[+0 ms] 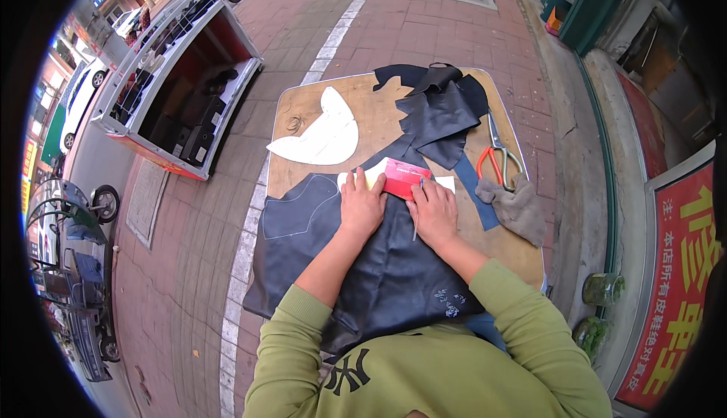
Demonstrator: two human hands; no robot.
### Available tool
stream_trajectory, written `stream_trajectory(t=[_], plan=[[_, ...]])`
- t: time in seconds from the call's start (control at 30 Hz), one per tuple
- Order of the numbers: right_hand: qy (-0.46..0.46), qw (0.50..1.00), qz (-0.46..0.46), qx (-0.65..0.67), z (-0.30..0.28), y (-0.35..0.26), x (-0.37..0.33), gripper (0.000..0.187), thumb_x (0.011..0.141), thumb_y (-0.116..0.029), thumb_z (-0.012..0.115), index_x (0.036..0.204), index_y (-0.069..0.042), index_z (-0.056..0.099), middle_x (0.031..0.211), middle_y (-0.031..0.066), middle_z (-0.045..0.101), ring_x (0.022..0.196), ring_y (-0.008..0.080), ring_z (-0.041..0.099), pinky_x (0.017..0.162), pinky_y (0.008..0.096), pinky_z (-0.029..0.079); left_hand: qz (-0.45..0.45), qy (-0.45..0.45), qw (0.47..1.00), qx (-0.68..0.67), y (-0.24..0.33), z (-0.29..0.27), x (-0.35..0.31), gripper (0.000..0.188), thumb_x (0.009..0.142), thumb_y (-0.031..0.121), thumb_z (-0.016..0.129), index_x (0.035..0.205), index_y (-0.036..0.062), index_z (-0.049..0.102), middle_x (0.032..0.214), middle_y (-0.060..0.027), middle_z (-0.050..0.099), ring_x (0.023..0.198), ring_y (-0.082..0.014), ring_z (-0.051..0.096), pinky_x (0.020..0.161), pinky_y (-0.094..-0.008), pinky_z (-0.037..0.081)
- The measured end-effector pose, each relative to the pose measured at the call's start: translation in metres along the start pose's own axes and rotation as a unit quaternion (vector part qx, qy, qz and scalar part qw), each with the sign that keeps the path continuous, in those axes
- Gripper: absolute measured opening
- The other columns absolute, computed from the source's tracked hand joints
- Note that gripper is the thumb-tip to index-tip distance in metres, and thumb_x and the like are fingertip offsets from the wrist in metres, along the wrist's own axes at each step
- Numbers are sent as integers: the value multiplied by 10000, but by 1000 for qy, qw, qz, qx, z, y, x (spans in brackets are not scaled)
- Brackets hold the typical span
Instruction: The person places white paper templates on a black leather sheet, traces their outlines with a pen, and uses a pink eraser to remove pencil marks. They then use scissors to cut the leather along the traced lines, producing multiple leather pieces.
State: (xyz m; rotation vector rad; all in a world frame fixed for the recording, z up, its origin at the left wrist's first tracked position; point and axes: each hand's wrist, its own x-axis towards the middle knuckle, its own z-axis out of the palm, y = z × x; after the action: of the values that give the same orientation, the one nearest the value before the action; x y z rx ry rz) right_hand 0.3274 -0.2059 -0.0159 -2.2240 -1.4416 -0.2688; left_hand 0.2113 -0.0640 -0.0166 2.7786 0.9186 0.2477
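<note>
My left hand (363, 204) lies with its fingers spread, pressing on the left part of a flat card piece (404, 178), red with white and yellow areas. At its right end my right hand (434, 210) is closed around a thin pen-like stick (415, 227), mostly hidden by the fingers. Under both hands spreads a large sheet of black leather (379, 266), draping over the near table edge. To the left, a pale curved outline (301, 210) is drawn on it. Beyond my left hand rests a white curved paper pattern (322, 134).
On the wooden table (291, 179), black leather scraps (443, 111) lie at the far right. Scissors (496, 149) with orange handles and a grey cloth (515, 210) sit by the right edge. A white-framed cart (189, 92) stands left; jars (603, 289) stand right.
</note>
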Motion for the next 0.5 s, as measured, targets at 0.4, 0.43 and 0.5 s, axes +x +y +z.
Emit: stream_trajectory(t=[0.4,0.43,0.5], plan=[[29,999,-15,8,-2,1,0,369,858,-247,677,1161,-53,595,1204,150,582,1118,311,550,1004,457,409,13,67,997,28,4,5,-1,524,885,371,656,1358,164,564,1391,-299,468,1272,-476,459,1044,-514,405],[33,999,-15,7,-1,1,0,368,859,-242,675,1163,-51,593,1210,156,578,1125,318,548,1019,466,405,14,67,997,23,4,5,0,524,886,369,655,1356,157,564,1388,-298,472,1273,-468,462,1043,-507,407],[33,999,-13,21,-1,1,0,367,860,-233,674,1165,-47,589,1216,166,573,1134,328,544,1038,477,395,17,67,997,14,3,6,1,525,885,362,656,1354,146,564,1385,-294,479,1275,-453,469,1049,-493,406]])
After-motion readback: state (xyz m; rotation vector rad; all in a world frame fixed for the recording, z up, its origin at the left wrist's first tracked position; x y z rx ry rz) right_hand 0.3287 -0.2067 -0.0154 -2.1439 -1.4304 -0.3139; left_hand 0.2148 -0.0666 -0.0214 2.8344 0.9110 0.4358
